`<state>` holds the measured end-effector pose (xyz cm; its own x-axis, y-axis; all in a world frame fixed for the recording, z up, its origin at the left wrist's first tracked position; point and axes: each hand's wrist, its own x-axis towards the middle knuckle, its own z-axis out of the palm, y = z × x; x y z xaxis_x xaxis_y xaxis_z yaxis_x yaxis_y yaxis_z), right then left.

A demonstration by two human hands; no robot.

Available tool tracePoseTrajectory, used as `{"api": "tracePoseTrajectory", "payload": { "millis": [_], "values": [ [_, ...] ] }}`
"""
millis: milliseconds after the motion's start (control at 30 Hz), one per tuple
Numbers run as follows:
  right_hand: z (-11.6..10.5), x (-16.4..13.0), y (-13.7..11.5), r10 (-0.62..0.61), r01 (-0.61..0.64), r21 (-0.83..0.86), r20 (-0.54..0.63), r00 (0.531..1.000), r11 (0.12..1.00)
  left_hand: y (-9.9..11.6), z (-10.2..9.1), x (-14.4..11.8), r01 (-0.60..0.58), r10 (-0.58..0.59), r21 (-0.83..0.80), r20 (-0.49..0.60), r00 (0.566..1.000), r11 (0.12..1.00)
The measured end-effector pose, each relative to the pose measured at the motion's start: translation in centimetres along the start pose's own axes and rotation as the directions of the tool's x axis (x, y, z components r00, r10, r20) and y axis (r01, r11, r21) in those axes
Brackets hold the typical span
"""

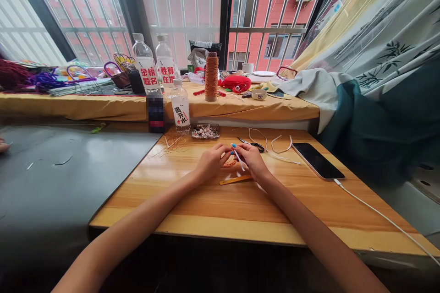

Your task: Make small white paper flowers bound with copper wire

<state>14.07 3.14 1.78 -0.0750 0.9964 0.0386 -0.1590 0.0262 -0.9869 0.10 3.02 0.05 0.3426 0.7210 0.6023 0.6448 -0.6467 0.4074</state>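
Over the wooden table my left hand [213, 162] and my right hand [253, 161] meet at the fingertips, both closed in a pinch. A short white strip [239, 161] hangs slanted from the right fingers. Its upper end lies where the left fingertips press in, partly hidden by the fingers. Blue shows on the right fingernails. Thin orange thread [229, 163] lies coiled below the hands. In front of them rests a flat yellow stick [235, 180], its right end near my right hand. Scissors [257, 146] with black handles lie just behind the right hand.
White cords [271, 152] and a phone [318, 160] on a charging cable lie to the right. Behind stand a clear tray of small pieces [205, 131], a water bottle [180, 110] and an orange thread spool [211, 78]. Another person's hand [4, 145] shows at far left.
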Motion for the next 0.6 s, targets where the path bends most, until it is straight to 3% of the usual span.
{"api": "tracePoseTrajectory", "payload": {
  "millis": [200,367,467,600],
  "values": [
    [0.00,0.15,0.19,0.000,0.001,-0.041,0.016,1.000,0.999,-0.15,0.16,0.32,0.052,-0.057,-0.117,-0.045,0.997,0.992],
    [-0.01,0.25,0.31,-0.034,0.036,-0.077,0.032,0.999,0.996,0.12,0.07,0.54,0.176,-0.193,-0.269,-0.035,0.981,0.947],
    [0.00,0.26,0.40,-0.037,0.040,-0.090,0.037,0.999,0.995,0.32,0.04,0.51,0.306,-0.320,-0.401,0.032,0.947,0.863],
    [0.08,0.17,0.42,-0.051,0.057,-0.124,0.051,0.997,0.991,0.60,0.00,0.60,0.468,-0.460,-0.588,0.176,0.870,0.660]
  ]
}}
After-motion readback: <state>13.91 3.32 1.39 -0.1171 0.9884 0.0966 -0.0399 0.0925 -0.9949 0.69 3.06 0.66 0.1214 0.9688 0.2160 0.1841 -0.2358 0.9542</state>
